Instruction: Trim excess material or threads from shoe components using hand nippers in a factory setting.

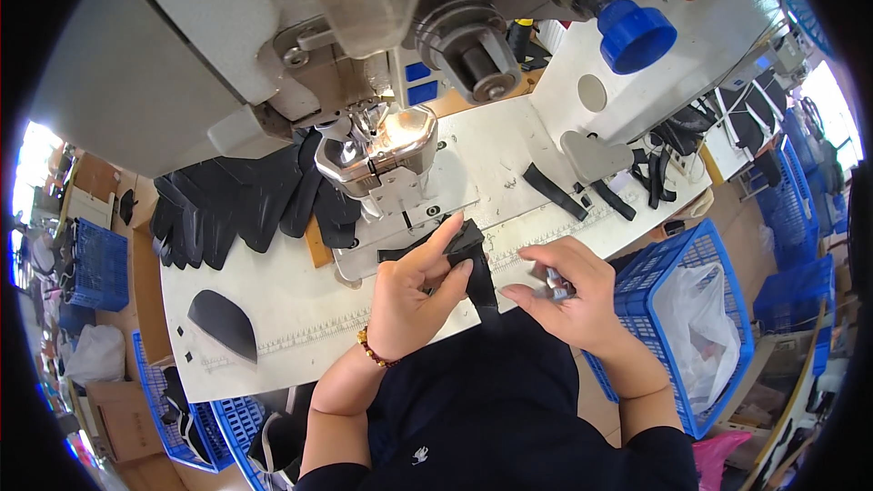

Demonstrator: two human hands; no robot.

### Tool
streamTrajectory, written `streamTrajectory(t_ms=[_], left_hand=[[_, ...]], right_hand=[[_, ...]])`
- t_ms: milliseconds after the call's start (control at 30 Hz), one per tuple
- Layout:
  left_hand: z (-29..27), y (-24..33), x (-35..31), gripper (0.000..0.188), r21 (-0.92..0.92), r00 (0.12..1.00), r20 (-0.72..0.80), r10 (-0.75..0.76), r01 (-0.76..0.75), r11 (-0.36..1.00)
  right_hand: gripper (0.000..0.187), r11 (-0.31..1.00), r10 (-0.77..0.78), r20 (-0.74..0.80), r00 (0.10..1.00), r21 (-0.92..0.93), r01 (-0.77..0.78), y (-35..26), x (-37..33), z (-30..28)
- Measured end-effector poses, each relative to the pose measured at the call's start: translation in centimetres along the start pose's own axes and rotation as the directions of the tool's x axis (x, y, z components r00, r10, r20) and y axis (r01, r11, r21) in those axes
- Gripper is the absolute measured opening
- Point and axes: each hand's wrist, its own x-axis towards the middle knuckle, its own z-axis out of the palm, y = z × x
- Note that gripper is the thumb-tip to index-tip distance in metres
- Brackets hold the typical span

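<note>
My left hand (418, 295), with a beaded bracelet at the wrist, pinches a folded black fabric piece (479, 277) between thumb and fingers. The piece hangs over the table's front edge toward my lap. Just to its right, my right hand (577, 295) is curled around a small metal tool that looks like thread snips (556, 285); the palm hides part of it. Thumb and forefinger of that hand are apart and do not touch the fabric. Beyond both hands stands the sewing machine (377, 159), its lit metal bed above the white table (300, 314).
Black cut pieces (236, 195) lie fanned out left of the machine. A curved black piece (223, 323) rests near the left edge. Short black strips (555, 191) lie at right. A blue basket (673, 309) with white plastic stands by my right arm; another blue basket (238, 423) is at lower left.
</note>
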Motion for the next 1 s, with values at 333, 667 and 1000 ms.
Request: streamTrajectory(t_ms=[333, 667, 1000], left_hand=[[0.9, -0.1, -0.8, 0.047, 0.362, 0.962, -0.052, 0.268, -0.232, 0.903], [1.1, -0.6, -0.1, 0.044, -0.355, 0.999, -0.022, -0.031, 0.022, 0.935], [1.5, -0.1, -0.4, 0.044, -0.223, 0.998, -0.013, 0.064, -0.065, 0.973]], right_hand=[[0.034, 0.946, -0.181, 0.004, 0.983, -0.273, 0.175, -0.2, 0.3, 3.6], [0.01, 0.974, 0.108, -0.09, 0.99, 0.209, -0.087, 0.9, 0.8, 1.7], [0.017, 0.92, 0.142, 0.081, 0.987, 0.357, -0.162, 0.7, 0.7, 0.9]])
